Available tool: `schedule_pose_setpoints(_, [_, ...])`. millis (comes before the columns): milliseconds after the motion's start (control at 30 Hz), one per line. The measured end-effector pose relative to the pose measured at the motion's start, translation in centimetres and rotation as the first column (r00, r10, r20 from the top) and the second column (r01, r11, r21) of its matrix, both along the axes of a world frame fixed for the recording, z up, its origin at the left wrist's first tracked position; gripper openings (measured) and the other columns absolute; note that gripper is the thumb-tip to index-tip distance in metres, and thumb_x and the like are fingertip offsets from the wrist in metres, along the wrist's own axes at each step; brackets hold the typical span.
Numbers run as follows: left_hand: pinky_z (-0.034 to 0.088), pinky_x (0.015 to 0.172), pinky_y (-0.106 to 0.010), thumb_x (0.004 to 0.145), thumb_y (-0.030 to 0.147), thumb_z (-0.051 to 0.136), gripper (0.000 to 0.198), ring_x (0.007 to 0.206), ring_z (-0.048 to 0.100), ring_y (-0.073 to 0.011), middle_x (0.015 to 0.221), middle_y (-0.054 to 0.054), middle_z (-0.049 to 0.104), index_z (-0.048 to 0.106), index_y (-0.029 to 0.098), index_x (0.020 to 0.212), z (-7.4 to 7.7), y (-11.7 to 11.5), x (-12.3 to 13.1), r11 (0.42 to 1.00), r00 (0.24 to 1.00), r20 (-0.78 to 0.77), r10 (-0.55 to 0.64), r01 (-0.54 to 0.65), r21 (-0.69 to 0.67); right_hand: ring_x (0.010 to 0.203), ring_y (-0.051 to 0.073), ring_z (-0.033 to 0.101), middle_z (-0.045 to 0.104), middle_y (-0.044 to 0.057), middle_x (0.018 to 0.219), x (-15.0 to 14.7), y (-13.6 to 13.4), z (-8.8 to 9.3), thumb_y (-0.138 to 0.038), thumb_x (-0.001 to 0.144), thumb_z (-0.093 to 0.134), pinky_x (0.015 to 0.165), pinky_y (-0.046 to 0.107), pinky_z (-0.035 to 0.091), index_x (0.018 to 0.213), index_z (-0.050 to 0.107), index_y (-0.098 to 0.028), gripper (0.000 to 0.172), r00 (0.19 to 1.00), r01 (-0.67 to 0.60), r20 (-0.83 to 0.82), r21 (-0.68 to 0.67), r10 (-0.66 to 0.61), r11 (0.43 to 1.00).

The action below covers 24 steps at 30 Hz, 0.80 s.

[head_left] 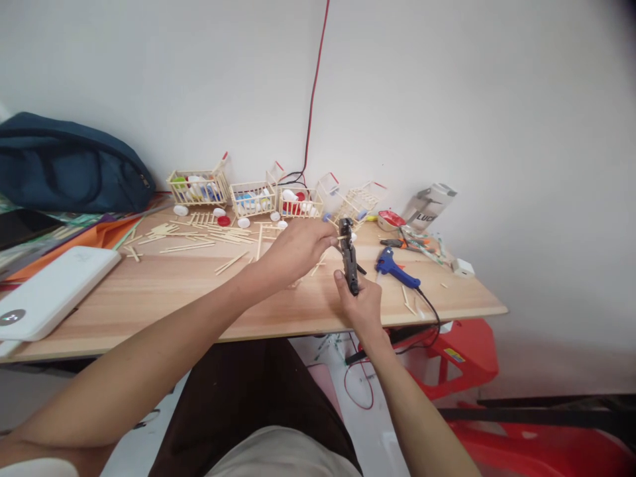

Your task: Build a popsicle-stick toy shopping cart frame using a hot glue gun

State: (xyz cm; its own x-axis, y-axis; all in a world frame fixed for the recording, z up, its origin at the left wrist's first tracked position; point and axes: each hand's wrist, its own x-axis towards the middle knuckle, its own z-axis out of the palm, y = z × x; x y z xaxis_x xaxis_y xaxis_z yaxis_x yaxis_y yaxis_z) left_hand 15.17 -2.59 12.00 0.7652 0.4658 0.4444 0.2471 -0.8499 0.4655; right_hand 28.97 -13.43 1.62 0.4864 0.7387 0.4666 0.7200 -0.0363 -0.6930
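My right hand [365, 305] is wrapped round the handles of a black wire stripper [349, 255], held upright over the table. Close to its jaws, my left hand [303, 248] is closed with the fingertips pinching a thin wooden stick [340, 238]. The stick's far end lies at the tool's head. Below and behind the hands are loose wooden sticks [228, 233] and a partly hidden stick frame [263, 233]. A blue glue gun [397, 268] lies to the right of my right hand.
Several small stick-built carts [199, 189] stand along the wall, some filled with bottle caps. A white power bank [59, 288] and blue bag [74, 165] are at left. At right are a red bowl [391, 220], a carton [430, 205], orange-handled pliers [397, 244] and a white adapter [463, 267].
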Motion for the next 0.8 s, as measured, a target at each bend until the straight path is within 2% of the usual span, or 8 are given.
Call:
schedule_pose_setpoints(233, [0.031, 0.062, -0.026, 0.090, 0.016, 0.050, 0.024, 0.062, 0.049, -0.0130, 0.063, 0.000, 0.055, 0.063, 0.014, 0.069, 0.2, -0.1, 0.2, 0.998, 0.999, 0.009, -0.051, 0.051, -0.034, 0.051, 0.010, 0.033, 0.034, -0.005, 0.051, 0.1, -0.2, -0.4, -0.055, 0.086, 0.053, 0.052, 0.027, 0.025, 0.054, 0.041, -0.021, 0.049, 0.999, 0.037, -0.023, 0.039, -0.036, 0.999])
schedule_pose_setpoints(367, [0.032, 0.062, -0.026, 0.089, 0.017, 0.050, 0.024, 0.062, 0.049, -0.0130, 0.063, 0.001, 0.055, 0.060, 0.015, 0.067, 0.1, 0.1, 0.2, 0.997, 0.999, 0.035, -0.040, 0.042, -0.064, 0.049, 0.011, 0.035, 0.036, -0.005, 0.047, 0.4, -0.5, -0.1, -0.059, 0.084, 0.055, 0.051, 0.027, 0.026, 0.051, 0.039, -0.022, 0.052, 0.993, 0.093, -0.082, 0.058, -0.088, 0.994])
schedule_pose_setpoints(500, [0.033, 0.058, -0.024, 0.089, 0.022, 0.048, 0.023, 0.055, 0.046, -0.0108, 0.059, 0.003, 0.053, 0.061, 0.015, 0.072, 0.1, 0.7, -0.7, 0.959, 0.994, 0.071, -0.088, 0.104, -0.265, 0.047, 0.013, 0.045, 0.045, -0.002, 0.044, 1.3, -0.9, 0.5, -0.063, 0.087, 0.051, 0.050, 0.026, 0.034, 0.050, 0.045, -0.021, 0.056, 0.979, 0.073, -0.192, 0.021, -0.067, 0.997])
schedule_pose_setpoints(567, [0.036, 0.058, -0.023, 0.088, 0.027, 0.049, 0.022, 0.056, 0.048, -0.0104, 0.063, 0.002, 0.057, 0.063, 0.014, 0.077, 0.3, 1.5, -2.1, 0.921, 0.991, 0.121, -0.058, 0.100, -0.376, 0.048, 0.015, 0.052, 0.052, 0.000, 0.046, 1.6, -1.0, 0.5, -0.065, 0.090, 0.045, 0.052, 0.027, 0.041, 0.053, 0.051, -0.020, 0.058, 0.968, 0.019, -0.251, 0.009, -0.017, 1.000])
schedule_pose_setpoints(667, [0.039, 0.061, -0.023, 0.082, 0.033, 0.058, 0.023, 0.063, 0.052, -0.0113, 0.069, -0.001, 0.062, 0.067, 0.013, 0.077, 0.3, 3.6, -5.7, 0.906, 0.983, 0.155, 0.103, -0.028, -0.423, 0.053, 0.016, 0.059, 0.060, 0.002, 0.056, 1.8, -0.9, -0.1, -0.066, 0.091, 0.041, 0.056, 0.028, 0.049, 0.066, 0.057, -0.019, 0.056, 0.916, -0.057, -0.394, 0.053, 0.073, 0.997])
schedule_pose_setpoints(733, [0.034, 0.056, -0.023, 0.079, 0.037, 0.061, 0.025, 0.057, 0.047, -0.0103, 0.061, 0.002, 0.057, 0.069, 0.013, 0.074, -0.3, 5.4, -8.3, 0.897, 0.971, 0.079, 0.227, -0.177, -0.405, 0.055, 0.017, 0.060, 0.061, 0.002, 0.060, 1.6, -0.5, -0.7, -0.067, 0.089, 0.047, 0.057, 0.029, 0.051, 0.073, 0.059, -0.018, 0.052, 0.845, -0.088, -0.519, 0.104, 0.129, 0.991])
schedule_pose_setpoints(800, [0.028, 0.052, -0.023, 0.079, 0.035, 0.061, 0.026, 0.052, 0.042, -0.0091, 0.054, 0.003, 0.052, 0.067, 0.013, 0.068, -1.6, 7.2, -10.6, 0.879, 0.948, -0.032, 0.317, -0.306, -0.366, 0.055, 0.016, 0.060, 0.061, 0.002, 0.061, 1.2, 0.0, -1.2, -0.066, 0.086, 0.054, 0.055, 0.029, 0.051, 0.075, 0.060, -0.018, 0.050, 0.783, -0.107, -0.599, 0.139, 0.169, 0.985])
